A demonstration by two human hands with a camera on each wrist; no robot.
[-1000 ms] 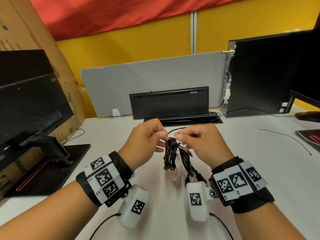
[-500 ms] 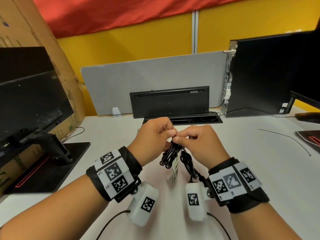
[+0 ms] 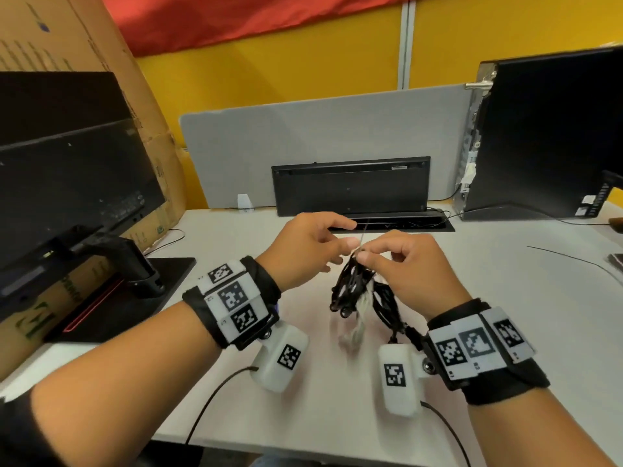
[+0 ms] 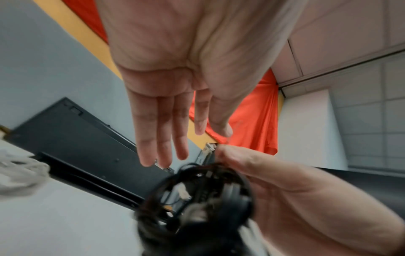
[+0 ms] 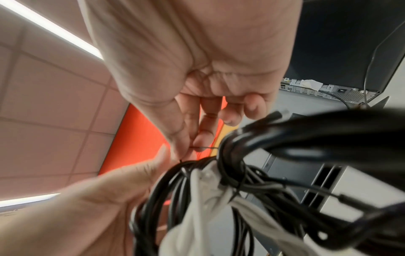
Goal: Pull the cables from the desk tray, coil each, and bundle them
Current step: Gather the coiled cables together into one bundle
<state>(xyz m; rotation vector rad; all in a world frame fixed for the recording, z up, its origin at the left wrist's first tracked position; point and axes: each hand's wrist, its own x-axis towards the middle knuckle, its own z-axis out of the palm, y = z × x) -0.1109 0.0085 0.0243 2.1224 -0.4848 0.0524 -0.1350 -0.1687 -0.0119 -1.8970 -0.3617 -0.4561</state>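
Note:
A bundle of coiled black and white cables [image 3: 355, 291] hangs just above the white desk [image 3: 505, 315]. My right hand [image 3: 362, 256] pinches a thin black tie at the bundle's top between thumb and forefinger [image 5: 203, 136]. My left hand [image 3: 350, 234] hovers beside it with straight fingers [image 4: 162, 135], holding nothing, its thumb close to the tie's upright end. The left wrist view shows the bundle [image 4: 197, 192] under my right thumb. The black desk tray [image 3: 387, 224] lies behind my hands, its lid [image 3: 350, 187] raised.
A dark monitor [image 3: 67, 183] on a black base [image 3: 128, 298] stands at the left before a cardboard box [image 3: 67, 45]. A black computer tower [image 3: 546, 136] stands at the right, with a loose thin wire [image 3: 573, 261] on the desk. A grey divider [image 3: 320, 129] closes the back.
My left hand has let go of the bundle's top and opened its fingers. My right hand keeps its pinch, and the bundle has swung slightly.

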